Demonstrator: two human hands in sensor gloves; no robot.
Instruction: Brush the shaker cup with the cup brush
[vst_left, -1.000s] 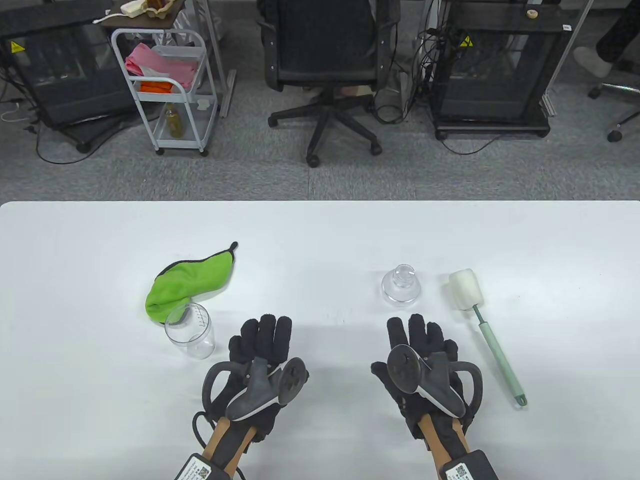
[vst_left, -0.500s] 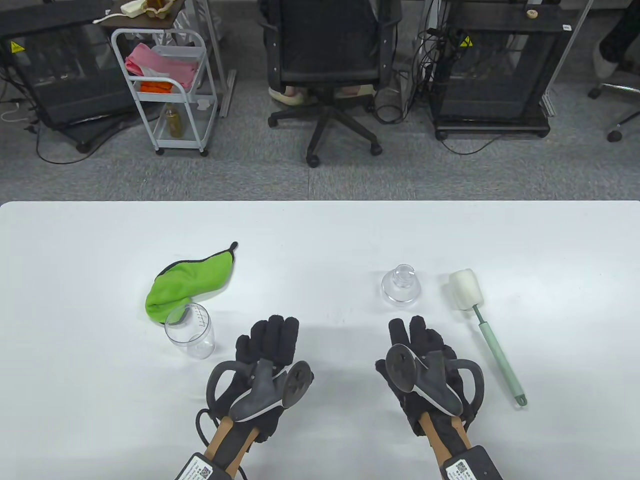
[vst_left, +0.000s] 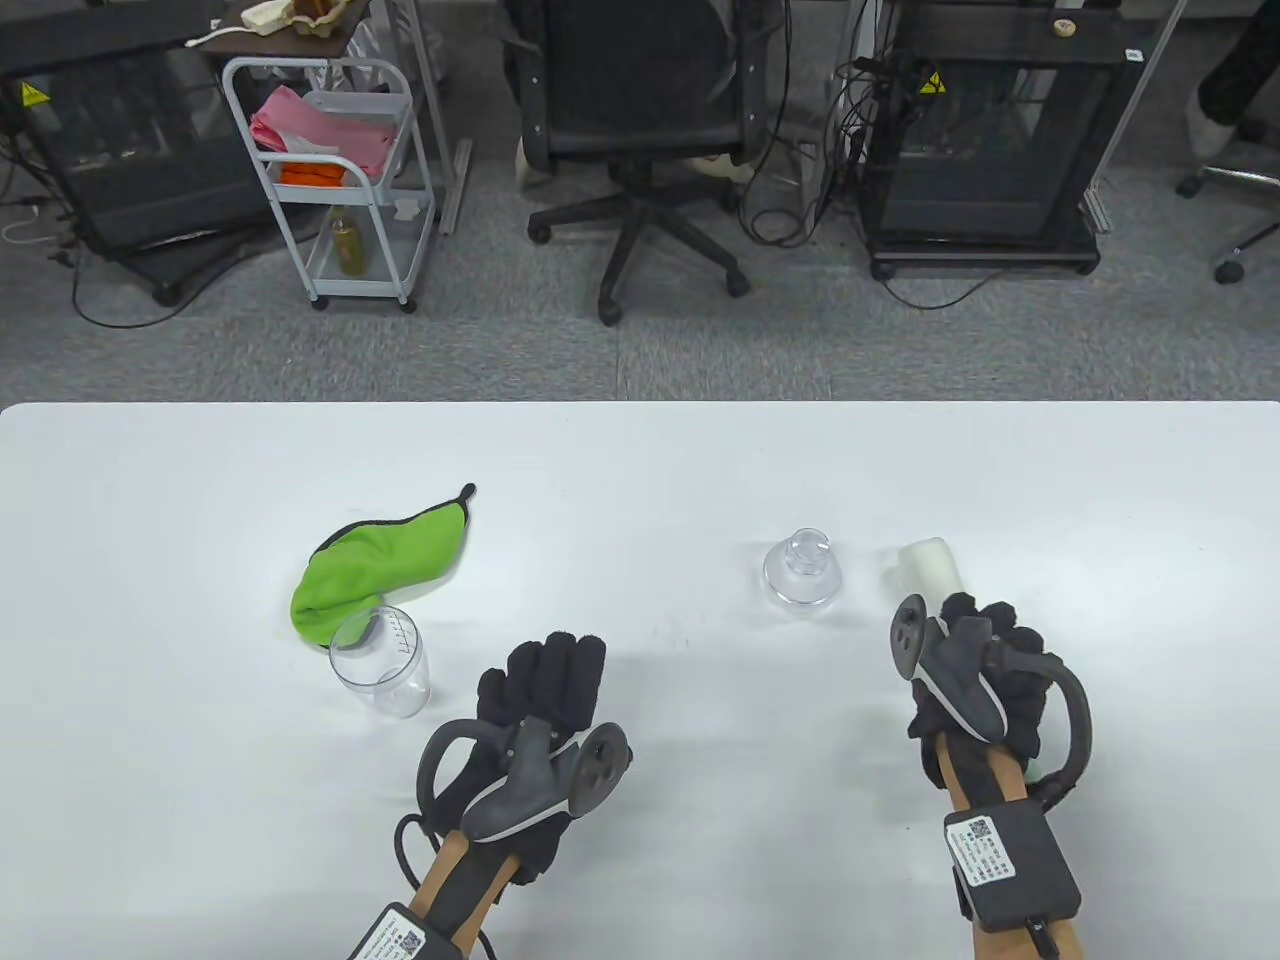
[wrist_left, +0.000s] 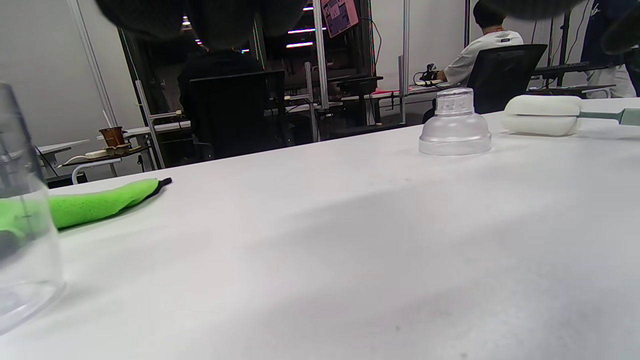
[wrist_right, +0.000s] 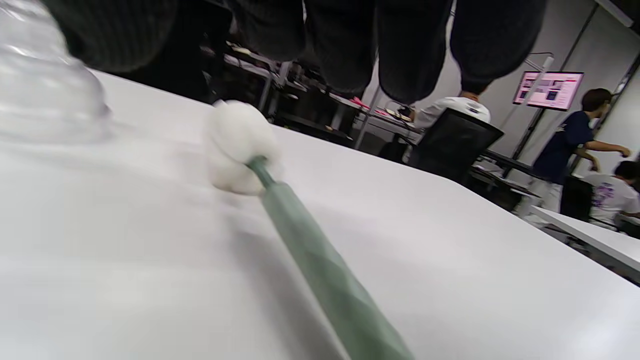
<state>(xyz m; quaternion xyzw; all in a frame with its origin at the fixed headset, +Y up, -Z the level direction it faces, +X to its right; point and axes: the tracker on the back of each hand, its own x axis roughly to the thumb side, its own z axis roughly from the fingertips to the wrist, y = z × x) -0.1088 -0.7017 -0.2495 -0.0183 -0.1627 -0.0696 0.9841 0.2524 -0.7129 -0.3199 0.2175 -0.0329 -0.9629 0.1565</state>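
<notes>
From above, the right hand (vst_left: 985, 680) covers nearly all of the cup brush (vst_left: 928, 564), leaving only its white sponge end in sight, so whether the fingers (wrist_right: 400, 55) touch the green handle cannot be told. The right wrist view is blurred, its dark fingers are cut by the top edge, and the clear lid (wrist_right: 45, 85) is cropped at the upper left corner. In the left wrist view the shaker cup (wrist_left: 22, 235) is cut by the left edge.

Bare table (vst_left: 640, 470) between hands, clear lid (vst_left: 801, 573) beside brush head (vst_left: 930, 566), green cloth (vst_left: 378, 567) touching cup (vst_left: 384, 664)
</notes>
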